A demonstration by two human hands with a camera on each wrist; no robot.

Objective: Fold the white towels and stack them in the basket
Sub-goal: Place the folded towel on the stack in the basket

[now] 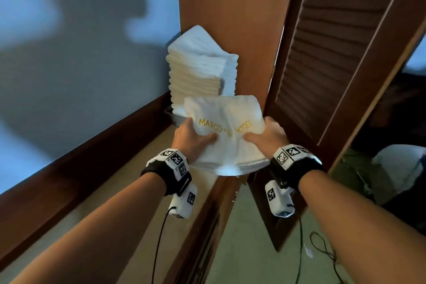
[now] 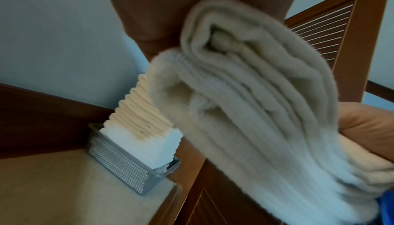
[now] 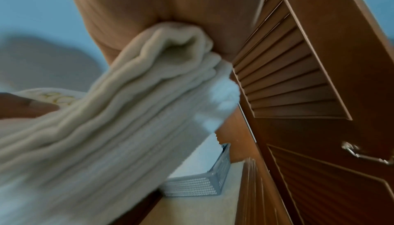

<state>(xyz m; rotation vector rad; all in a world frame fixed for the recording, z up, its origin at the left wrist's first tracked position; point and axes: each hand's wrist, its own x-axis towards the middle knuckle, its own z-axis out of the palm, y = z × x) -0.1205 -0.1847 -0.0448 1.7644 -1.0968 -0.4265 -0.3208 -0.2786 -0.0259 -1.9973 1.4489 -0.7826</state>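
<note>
A folded white towel with gold embroidered lettering is held in the air between both hands. My left hand grips its left edge, thumb on top. My right hand grips the right edge the same way. Just beyond it a tall stack of folded white towels rises out of a grey mesh basket on a beige shelf. The left wrist view shows the held towel's layered edge close up, and the right wrist view shows the same towel above the basket.
A wooden upright panel stands right behind the stack. A louvered wooden door hangs open to the right, with a metal handle. A dark wooden rail borders the shelf on the left. Cables lie on the floor below.
</note>
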